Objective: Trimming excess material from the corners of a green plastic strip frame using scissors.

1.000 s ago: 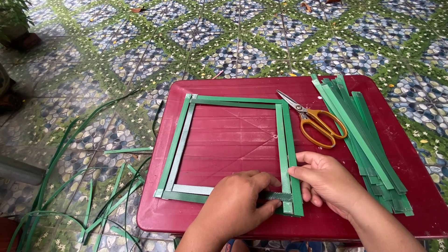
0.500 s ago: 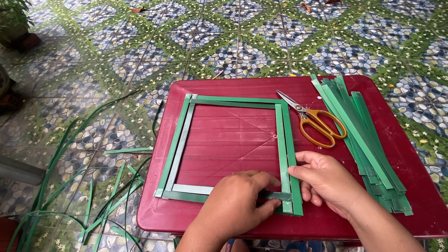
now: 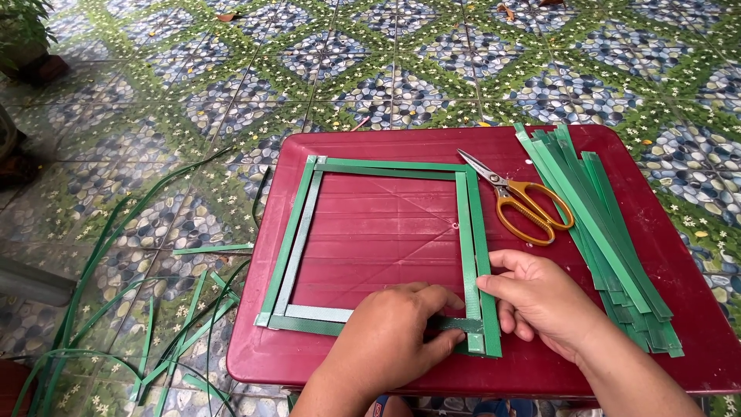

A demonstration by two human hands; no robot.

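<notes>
A square frame of flat green strips (image 3: pixel 386 168) lies on a dark red plastic table (image 3: pixel 370 139). My left hand (image 3: pixel 390 340) presses down on the frame's near side, close to its near right corner, covering the strips there. My right hand (image 3: pixel 540 301) pinches the right side strips (image 3: pixel 472 232) near that same corner with thumb and fingers. Both hands stay on the strips where the two sides cross.
Yellow-handled scissors (image 3: pixel 525 205) lie shut just right of the frame. A pile of cut green strips (image 3: pixel 610 232) lies along the table's right side. Loose green strips and offcuts (image 3: pixel 154 309) are scattered on the patterned tiled floor to the left.
</notes>
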